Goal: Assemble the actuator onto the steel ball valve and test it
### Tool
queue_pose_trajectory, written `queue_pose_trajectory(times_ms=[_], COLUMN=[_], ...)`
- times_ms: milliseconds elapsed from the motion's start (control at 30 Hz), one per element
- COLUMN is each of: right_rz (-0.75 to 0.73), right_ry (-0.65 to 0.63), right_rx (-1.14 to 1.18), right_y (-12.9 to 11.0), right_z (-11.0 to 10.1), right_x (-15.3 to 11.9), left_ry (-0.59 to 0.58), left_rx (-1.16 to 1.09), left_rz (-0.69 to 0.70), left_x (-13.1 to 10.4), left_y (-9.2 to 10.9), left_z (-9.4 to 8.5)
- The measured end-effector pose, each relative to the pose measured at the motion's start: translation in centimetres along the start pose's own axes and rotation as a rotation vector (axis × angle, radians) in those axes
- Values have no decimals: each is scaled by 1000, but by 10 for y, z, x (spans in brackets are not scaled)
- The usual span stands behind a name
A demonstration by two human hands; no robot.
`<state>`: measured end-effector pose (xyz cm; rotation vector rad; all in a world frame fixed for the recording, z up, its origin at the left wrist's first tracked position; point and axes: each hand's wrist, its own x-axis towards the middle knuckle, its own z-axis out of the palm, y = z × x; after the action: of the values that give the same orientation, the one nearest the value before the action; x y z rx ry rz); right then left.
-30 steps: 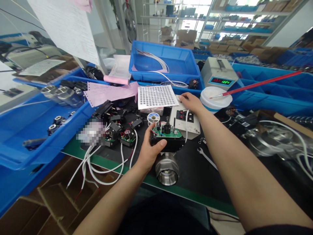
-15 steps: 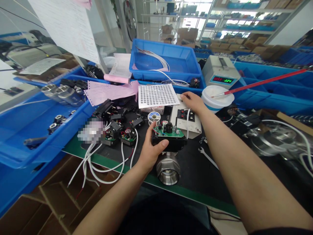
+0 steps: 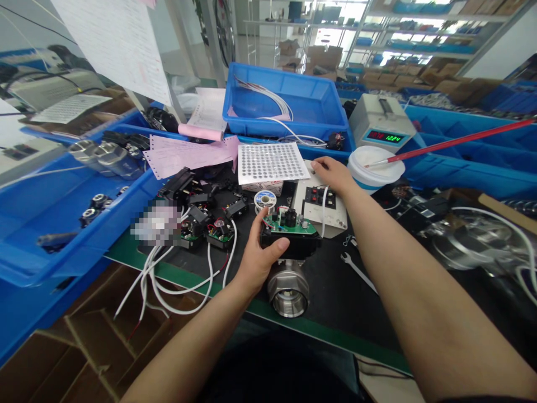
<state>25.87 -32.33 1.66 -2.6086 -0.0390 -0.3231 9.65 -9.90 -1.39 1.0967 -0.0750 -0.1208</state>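
Note:
My left hand [image 3: 262, 254] grips the left side of a black actuator housing [image 3: 289, 244], thumb across its near face. A green circuit board [image 3: 297, 224] lies exposed on top, and a hexagonal steel valve body [image 3: 288, 290] sits below it. My right hand [image 3: 333, 174] rests on the far part of a beige control panel [image 3: 312, 215], its fingertips at a small knob or switch there. Its fingers are bent, and nothing held shows. A white cable [image 3: 324, 210] runs between the panel's black terminal block and the housing.
Black modules with white cables [image 3: 174, 307] lie left. A solder spool [image 3: 265, 200], a sticker sheet [image 3: 272, 162] and a blue tray [image 3: 285, 101] are beyond the housing. To the right are a wrench [image 3: 358, 272], a white tub with a brush [image 3: 375, 173] and a meter [image 3: 380, 123].
The digits on the meter's display have changed. The view has shifted slightly; both hands keep their places on the housing and the panel.

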Motion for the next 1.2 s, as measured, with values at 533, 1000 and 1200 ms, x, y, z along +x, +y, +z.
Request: queue_pose_trajectory(times_ms=[533,1000,1200], right_rz=[-12,-109,-117], right_ry=[28,122,135], right_rx=[8,48,58], right_y=[1,5,6], right_z=[0,2,3], right_x=[0,-3,-5], left_ry=[66,-1,14], left_rx=[-5,-47,-56], left_rz=[-20,-14,-12], left_x=[1,3,4], left_y=[3,-2,-5], left_z=[5,0,-2])
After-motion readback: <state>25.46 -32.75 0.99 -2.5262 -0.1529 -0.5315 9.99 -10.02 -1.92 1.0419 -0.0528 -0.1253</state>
